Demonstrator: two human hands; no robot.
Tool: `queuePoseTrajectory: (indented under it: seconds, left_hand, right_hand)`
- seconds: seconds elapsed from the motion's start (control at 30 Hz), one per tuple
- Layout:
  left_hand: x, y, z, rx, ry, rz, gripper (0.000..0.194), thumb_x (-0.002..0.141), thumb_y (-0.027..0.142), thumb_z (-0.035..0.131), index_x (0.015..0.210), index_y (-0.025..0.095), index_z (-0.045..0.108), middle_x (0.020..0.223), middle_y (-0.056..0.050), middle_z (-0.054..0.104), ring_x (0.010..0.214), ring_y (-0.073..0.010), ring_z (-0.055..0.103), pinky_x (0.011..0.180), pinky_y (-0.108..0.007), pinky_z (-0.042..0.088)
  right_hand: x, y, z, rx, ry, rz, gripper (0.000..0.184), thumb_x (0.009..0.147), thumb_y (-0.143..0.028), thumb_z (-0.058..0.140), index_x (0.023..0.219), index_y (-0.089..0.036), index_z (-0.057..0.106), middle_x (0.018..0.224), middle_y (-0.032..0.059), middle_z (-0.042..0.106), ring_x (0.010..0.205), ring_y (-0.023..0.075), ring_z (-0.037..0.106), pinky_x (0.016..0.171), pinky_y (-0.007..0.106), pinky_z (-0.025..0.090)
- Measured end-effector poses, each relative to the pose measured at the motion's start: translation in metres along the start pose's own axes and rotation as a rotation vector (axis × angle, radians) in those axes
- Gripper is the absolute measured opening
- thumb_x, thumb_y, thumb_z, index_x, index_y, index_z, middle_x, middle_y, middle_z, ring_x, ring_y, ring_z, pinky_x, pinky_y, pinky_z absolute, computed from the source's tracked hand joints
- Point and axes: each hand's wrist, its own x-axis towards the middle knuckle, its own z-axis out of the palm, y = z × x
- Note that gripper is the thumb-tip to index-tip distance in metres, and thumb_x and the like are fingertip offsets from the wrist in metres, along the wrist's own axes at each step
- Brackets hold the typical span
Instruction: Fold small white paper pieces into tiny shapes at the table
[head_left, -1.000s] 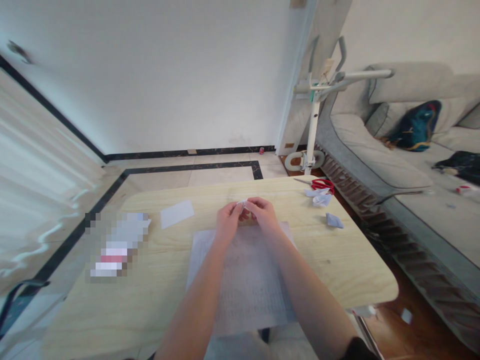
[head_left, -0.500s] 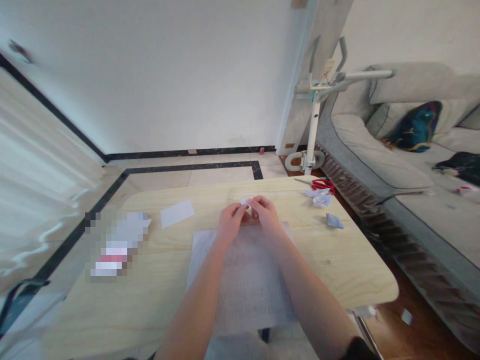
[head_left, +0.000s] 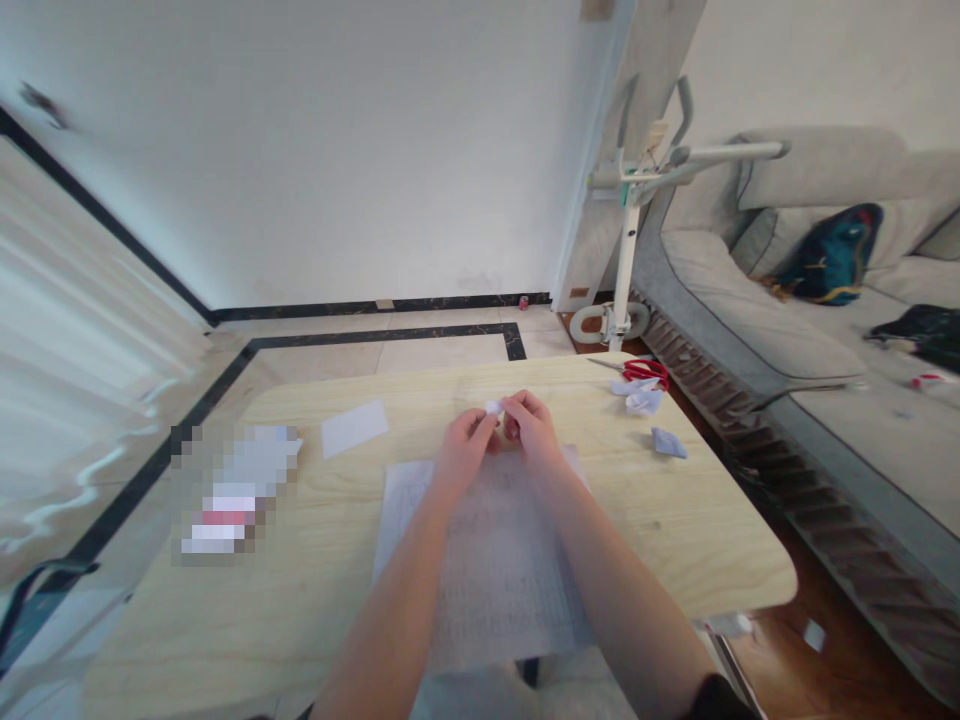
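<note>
A small piece of white paper point(head_left: 493, 407) is pinched between my two hands, above the far edge of a large printed sheet point(head_left: 510, 570). My left hand point(head_left: 466, 440) grips it from the left, thumb and fingers pressed together. From the right, my right hand point(head_left: 529, 420) holds its other side in a pinch. Much of the paper is hidden behind the fingers. To the left lies a flat white slip of paper point(head_left: 355, 428). A folded bluish paper piece point(head_left: 668, 442) rests to the right, with crumpled white paper point(head_left: 642, 397) behind it.
Red-handled scissors point(head_left: 646, 373) lie at the far right corner of the wooden table point(head_left: 322, 610). A pixelated item point(head_left: 240, 490) is on the left side. Beyond the table stand white exercise equipment point(head_left: 626, 260) and a grey sofa point(head_left: 780, 310).
My fingers have shifted slightly around the small paper, and less of it shows between them. Both hands stay in nearly the same place; the things on the table have not moved.
</note>
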Motion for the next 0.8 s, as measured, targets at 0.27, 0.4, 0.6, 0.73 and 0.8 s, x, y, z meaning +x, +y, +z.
queuePoseTrajectory:
  seconds: [0.27,0.4,0.6,0.73,0.8]
  left_hand:
    - [0.0002,0.0030,-0.0027,-0.049,0.013,0.011,0.029,0.081,0.037,0.050,0.060,0.018,0.051,0.049,0.002,0.051,0.049,-0.0114,0.048,0.050,-0.023,0.037]
    - [-0.0003,0.0051,-0.0050,-0.089,0.043,0.038,0.032,0.079,0.034,0.050,0.051,0.019,0.046,0.043,0.003,0.044,0.045,-0.0104,0.043,0.049,-0.024,0.034]
    - [-0.0006,0.0051,-0.0033,-0.107,0.044,0.027,0.038,0.080,0.036,0.048,0.047,0.020,0.038,0.041,0.004,0.038,0.043,-0.0096,0.041,0.047,-0.024,0.032]
    - [-0.0006,0.0041,-0.0028,-0.146,0.006,0.003,0.038,0.080,0.036,0.048,0.047,0.020,0.036,0.040,0.005,0.034,0.040,-0.0092,0.040,0.046,-0.024,0.033]
    - [-0.0002,0.0036,-0.0039,-0.158,-0.003,-0.007,0.039,0.080,0.035,0.048,0.047,0.020,0.035,0.040,0.005,0.033,0.040,-0.0090,0.040,0.046,-0.024,0.032]
  right_hand:
    - [-0.0007,0.0020,-0.0002,-0.206,-0.037,-0.069,0.032,0.072,-0.041,0.062,0.056,-0.020,0.045,0.043,-0.0075,0.040,0.039,0.0075,0.033,0.041,0.023,0.025]
    - [-0.0030,0.0033,0.0005,-0.311,-0.160,-0.097,0.041,0.078,-0.047,0.056,0.051,-0.019,0.043,0.043,-0.0061,0.038,0.042,0.0077,0.033,0.044,0.024,0.026]
    - [-0.0027,0.0067,-0.0008,-0.261,-0.172,-0.075,0.042,0.078,-0.046,0.056,0.050,-0.019,0.042,0.043,-0.0060,0.036,0.040,0.0073,0.030,0.042,0.023,0.023]
    - [-0.0013,0.0071,-0.0006,-0.182,-0.135,-0.046,0.043,0.076,-0.048,0.058,0.049,-0.019,0.041,0.043,-0.0062,0.036,0.039,0.0067,0.029,0.040,0.023,0.022]
    - [-0.0016,0.0064,0.0003,-0.165,-0.131,-0.029,0.044,0.074,-0.049,0.059,0.049,-0.019,0.041,0.042,-0.0063,0.037,0.038,0.0065,0.029,0.040,0.023,0.022]
